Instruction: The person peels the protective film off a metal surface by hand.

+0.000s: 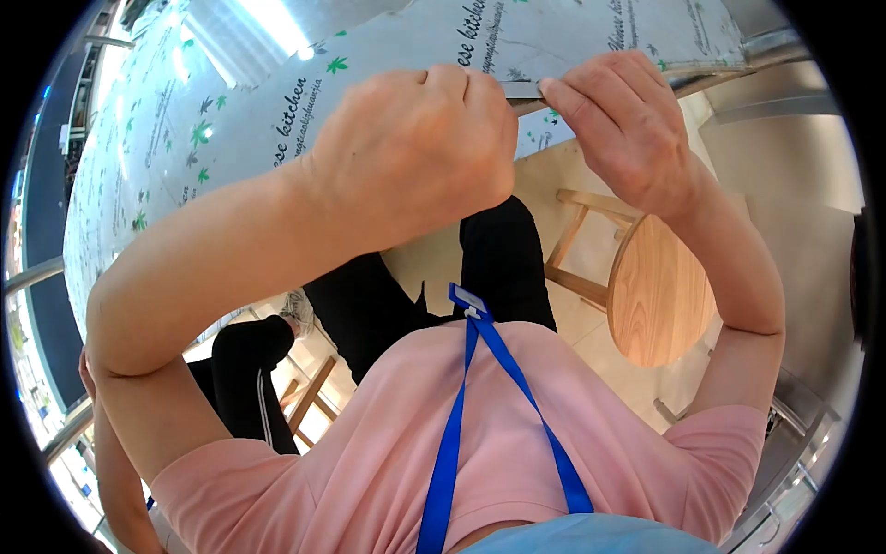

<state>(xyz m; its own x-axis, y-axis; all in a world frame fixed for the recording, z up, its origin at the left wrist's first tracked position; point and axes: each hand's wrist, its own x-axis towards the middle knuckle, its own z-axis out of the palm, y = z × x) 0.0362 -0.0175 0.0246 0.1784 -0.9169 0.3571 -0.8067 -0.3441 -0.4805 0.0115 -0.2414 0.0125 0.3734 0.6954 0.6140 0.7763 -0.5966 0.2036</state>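
A thin, flat strip with a pale top and a dark lower edge spans the gap between my hands, over the near edge of the table. My left hand is closed in a fist at the strip's left end; its fingertips are turned away and hidden. With thumb and fingers pressed together, my right hand pinches the strip's right end. What the strip is made of cannot be made out. Both hands are just above the table, whose covering is printed with green leaves and black lettering.
A round wooden stool stands to the right below the table. Another person's dark-trousered leg and part of a wooden stool are at the left. A blue lanyard with a badge hangs over my pink shirt. Metal framing runs along the right.
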